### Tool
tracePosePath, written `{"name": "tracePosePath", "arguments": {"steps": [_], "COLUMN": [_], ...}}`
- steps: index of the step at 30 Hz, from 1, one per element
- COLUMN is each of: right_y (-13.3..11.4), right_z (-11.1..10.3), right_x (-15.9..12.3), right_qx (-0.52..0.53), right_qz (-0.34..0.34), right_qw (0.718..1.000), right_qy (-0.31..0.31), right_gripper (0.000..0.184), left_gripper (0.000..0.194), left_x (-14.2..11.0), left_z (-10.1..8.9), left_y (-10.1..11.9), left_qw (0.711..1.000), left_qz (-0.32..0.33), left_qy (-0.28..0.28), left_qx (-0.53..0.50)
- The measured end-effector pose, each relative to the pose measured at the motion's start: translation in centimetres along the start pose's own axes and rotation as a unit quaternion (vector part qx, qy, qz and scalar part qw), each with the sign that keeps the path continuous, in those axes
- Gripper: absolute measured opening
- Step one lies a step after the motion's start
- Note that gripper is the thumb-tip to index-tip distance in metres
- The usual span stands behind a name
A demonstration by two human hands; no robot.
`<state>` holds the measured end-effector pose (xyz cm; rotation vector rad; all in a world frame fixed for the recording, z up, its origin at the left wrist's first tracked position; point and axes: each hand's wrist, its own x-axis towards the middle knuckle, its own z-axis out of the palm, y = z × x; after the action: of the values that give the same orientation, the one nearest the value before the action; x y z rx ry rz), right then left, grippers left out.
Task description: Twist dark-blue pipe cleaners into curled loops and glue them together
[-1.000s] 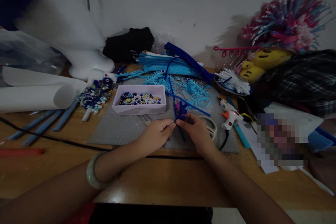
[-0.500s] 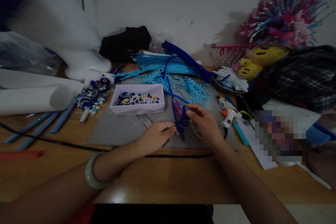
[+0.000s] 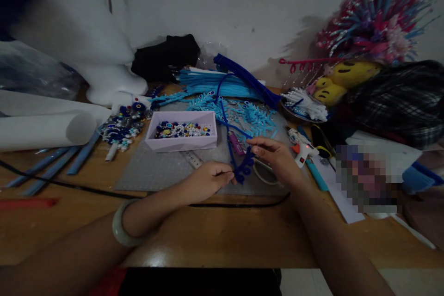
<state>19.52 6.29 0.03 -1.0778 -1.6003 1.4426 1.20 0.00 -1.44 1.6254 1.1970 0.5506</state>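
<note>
A dark blue pipe cleaner (image 3: pixel 246 166), bent into a row of small loops, is stretched between my two hands over the grey cutting mat (image 3: pixel 138 175). My left hand (image 3: pixel 217 176) pinches its lower left end between thumb and fingers. At the upper right end, my right hand (image 3: pixel 272 155) grips it with thumb and index finger. A long blue strand runs up from the looped piece toward the back of the mat. Just behind it lies a purple lighter (image 3: pixel 236 142). Left of my hands is a lilac box (image 3: pixel 180 144) holding mixed beads.
Light blue pipe-cleaner branches (image 3: pixel 255 118) lie behind the lilac box, before a bundle of dark blue stems (image 3: pixel 248 78). A white glue gun (image 3: pixel 305 150) rests to the right, beside a turquoise cutter (image 3: pixel 318 175). A black cable (image 3: pixel 104 191) crosses the table's front. A white foam head (image 3: pixel 76 32) stands left.
My right hand has moved slightly right, drawing the looped pipe cleaner out so its loops show more. My left hand has stayed nearly in place.
</note>
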Motion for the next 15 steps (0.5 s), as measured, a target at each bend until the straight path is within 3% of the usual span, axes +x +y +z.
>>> {"name": "tracePosePath", "arguments": {"steps": [9, 15], "right_y": [-0.53, -0.49], "right_z": [-1.05, -0.85], "right_x": [-0.05, -0.01], "right_qx": [-0.032, -0.062], "right_qz": [-0.025, -0.031], "right_qw": [0.994, 0.994], "right_qy": [-0.100, -0.085], "right_gripper": [0.025, 0.022], "left_gripper": [0.030, 0.028], "left_x": [0.01, -0.04], "left_z": [-0.03, -0.02], "left_y": [-0.11, 0.06], "left_qw": [1.000, 1.000], "left_qz": [-0.006, -0.007], "left_qy": [-0.010, -0.004], "left_qx": [-0.023, -0.018]}}
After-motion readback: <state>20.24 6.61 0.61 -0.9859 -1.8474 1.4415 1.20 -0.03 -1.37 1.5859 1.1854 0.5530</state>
